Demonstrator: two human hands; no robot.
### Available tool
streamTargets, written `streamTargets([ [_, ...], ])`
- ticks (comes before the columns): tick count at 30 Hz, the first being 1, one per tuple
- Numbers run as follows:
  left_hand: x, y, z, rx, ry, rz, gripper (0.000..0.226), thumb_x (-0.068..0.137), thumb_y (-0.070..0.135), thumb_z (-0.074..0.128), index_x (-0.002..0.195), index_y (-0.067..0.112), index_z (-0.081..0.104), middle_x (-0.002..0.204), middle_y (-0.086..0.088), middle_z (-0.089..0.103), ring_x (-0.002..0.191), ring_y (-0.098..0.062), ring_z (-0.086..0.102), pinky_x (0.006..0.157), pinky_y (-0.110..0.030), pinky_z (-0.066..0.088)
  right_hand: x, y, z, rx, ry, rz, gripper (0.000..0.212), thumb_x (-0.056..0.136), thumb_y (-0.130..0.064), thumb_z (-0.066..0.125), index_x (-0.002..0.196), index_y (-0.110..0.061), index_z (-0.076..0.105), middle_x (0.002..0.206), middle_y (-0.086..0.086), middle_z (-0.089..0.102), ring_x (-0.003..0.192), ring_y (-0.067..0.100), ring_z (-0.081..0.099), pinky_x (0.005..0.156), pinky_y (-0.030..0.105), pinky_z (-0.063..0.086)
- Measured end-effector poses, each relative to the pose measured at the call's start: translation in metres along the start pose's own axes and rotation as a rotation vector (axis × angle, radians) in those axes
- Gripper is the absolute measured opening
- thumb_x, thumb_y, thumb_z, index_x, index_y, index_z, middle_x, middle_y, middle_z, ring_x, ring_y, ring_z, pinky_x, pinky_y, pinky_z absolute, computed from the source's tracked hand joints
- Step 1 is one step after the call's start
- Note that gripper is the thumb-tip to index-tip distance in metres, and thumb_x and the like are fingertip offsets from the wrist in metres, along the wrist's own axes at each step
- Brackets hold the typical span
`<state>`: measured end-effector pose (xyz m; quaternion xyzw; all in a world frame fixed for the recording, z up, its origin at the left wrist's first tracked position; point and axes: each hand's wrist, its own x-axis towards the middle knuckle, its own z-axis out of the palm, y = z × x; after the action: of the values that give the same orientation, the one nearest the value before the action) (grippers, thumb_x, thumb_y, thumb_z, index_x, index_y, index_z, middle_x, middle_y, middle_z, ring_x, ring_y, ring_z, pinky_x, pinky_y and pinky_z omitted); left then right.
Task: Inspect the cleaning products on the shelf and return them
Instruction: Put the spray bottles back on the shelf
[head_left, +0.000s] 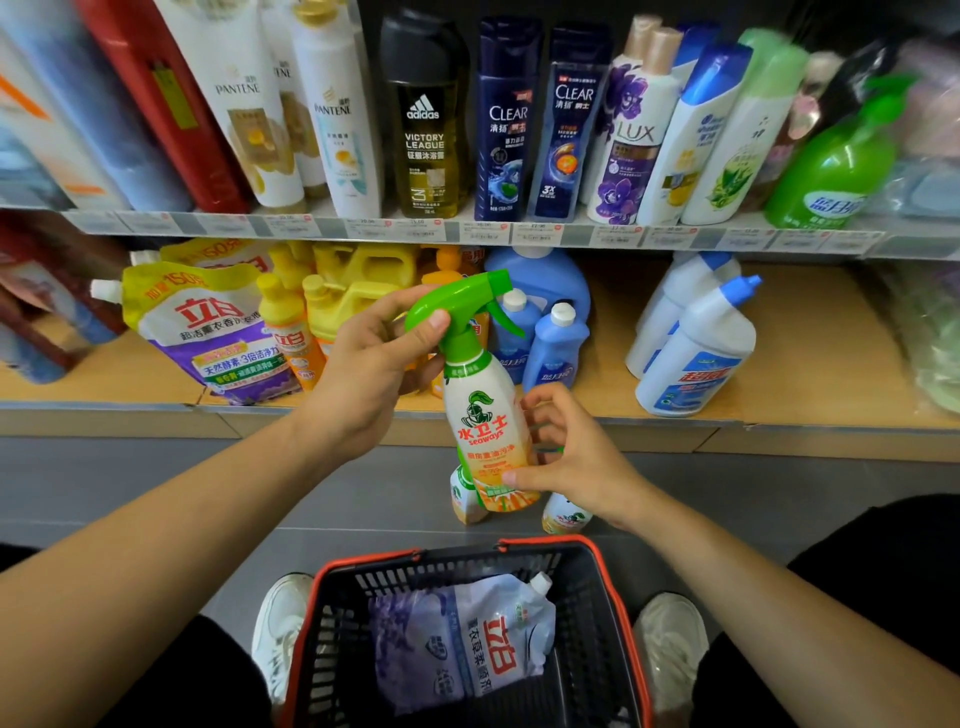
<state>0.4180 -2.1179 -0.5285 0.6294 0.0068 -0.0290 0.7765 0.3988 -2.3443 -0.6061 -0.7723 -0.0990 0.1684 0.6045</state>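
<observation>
A white spray bottle (480, 410) with a green trigger head and an orange lower label is held upright in front of the lower shelf (779, 410). My left hand (371, 364) grips its green head, thumb on top. My right hand (574, 457) holds the lower body with thumb and fingertips, the other fingers spread. Two similar bottles (563, 514) stand on the grey floor just behind and below it, partly hidden.
The lower shelf holds a yellow-purple detergent pouch (218, 338), yellow bottles (332, 296), blue bottles (550, 343) and white toilet-cleaner bottles (691, 353). The upper shelf (467, 228) carries shampoo bottles. A black basket with a red rim (613, 582) between my shoes holds a pale pouch (467, 639).
</observation>
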Motion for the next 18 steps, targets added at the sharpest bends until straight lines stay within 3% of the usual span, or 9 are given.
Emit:
streamTargets([
  [3,0.003,0.004,-0.001,-0.027,0.030,0.015,0.038,0.079,0.029,0.072,0.116,0.026,0.066,0.098,0.006,0.076,0.093,-0.009,0.072,0.073,-0.022,0.057,-0.001,0.000,0.005,0.021,0.080,-0.047,0.068,0.066,-0.009,0.091,0.116,-0.030,0.050,0.118,0.000,0.063,0.108,0.016,0.063,0.081,0.028,0.056],
  [6,0.002,0.005,0.000,0.054,0.015,0.073,0.054,0.077,0.019,0.075,0.129,0.019,0.060,0.110,-0.004,0.075,0.098,-0.020,0.071,0.081,-0.032,0.055,-0.001,-0.001,0.006,0.059,0.117,-0.060,0.067,0.066,-0.011,0.091,0.117,-0.030,0.053,0.118,0.001,0.065,0.111,0.019,0.063,0.090,0.038,0.056],
  [9,0.001,0.005,0.000,0.165,-0.012,0.134,0.068,0.079,0.008,0.077,0.141,0.010,0.051,0.119,-0.013,0.072,0.106,-0.031,0.071,0.088,-0.044,0.060,-0.003,-0.005,0.008,0.177,0.091,-0.050,0.065,0.064,-0.016,0.090,0.117,-0.032,0.056,0.115,0.004,0.067,0.108,0.022,0.066,0.086,0.038,0.058],
  [11,0.003,0.005,-0.002,0.191,-0.025,0.143,0.068,0.082,0.006,0.075,0.145,0.014,0.048,0.118,-0.017,0.071,0.111,-0.036,0.068,0.091,-0.050,0.059,-0.004,-0.007,0.009,0.263,0.061,-0.041,0.063,0.065,-0.015,0.087,0.118,-0.030,0.056,0.115,0.006,0.069,0.108,0.024,0.067,0.084,0.036,0.058],
  [15,0.006,0.002,-0.003,0.087,-0.046,0.070,0.065,0.096,0.007,0.063,0.151,0.031,0.038,0.107,-0.009,0.074,0.105,-0.024,0.072,0.082,-0.038,0.061,-0.005,-0.011,0.010,0.497,-0.023,0.025,0.053,0.073,-0.015,0.081,0.119,-0.019,0.054,0.111,0.012,0.072,0.105,0.027,0.069,0.083,0.036,0.057],
  [18,0.009,0.002,-0.006,-0.003,-0.013,0.051,0.054,0.102,0.008,0.055,0.149,0.030,0.042,0.116,-0.011,0.070,0.105,-0.029,0.067,0.091,-0.047,0.059,-0.004,-0.015,0.006,0.620,-0.069,0.086,0.049,0.079,-0.014,0.075,0.123,-0.013,0.053,0.114,0.016,0.071,0.105,0.029,0.069,0.082,0.036,0.057],
])
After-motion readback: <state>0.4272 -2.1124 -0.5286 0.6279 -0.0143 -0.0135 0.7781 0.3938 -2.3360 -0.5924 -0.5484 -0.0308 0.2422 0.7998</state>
